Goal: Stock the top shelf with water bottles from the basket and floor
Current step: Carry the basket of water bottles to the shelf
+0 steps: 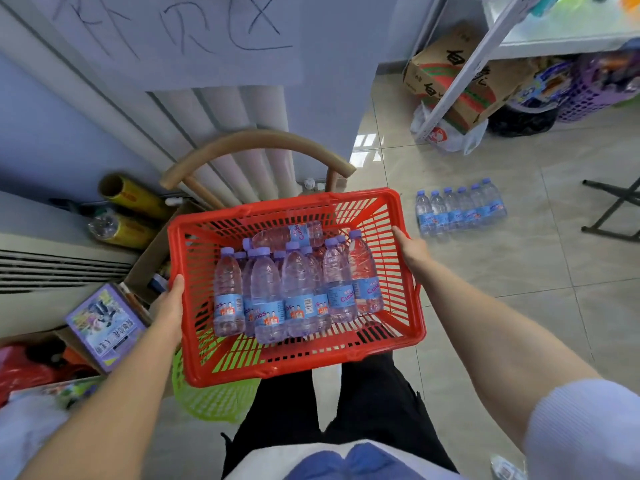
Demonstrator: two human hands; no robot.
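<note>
The left hand (pixel 169 306) and right hand (pixel 412 249) each grasp a side rim of the red slatted plastic basket (pixel 284 203), likely to keep it level so the clear blue-labelled water bottles (pixel 298 289) inside stay standing; one lies flat. A row of matching bottles (pixel 460 211) stands on the floor right of the basket. The white metal shelf (pixel 460 74) rises far right; a curved wooden chair back (pixel 256 140) crowds just behind
</note>
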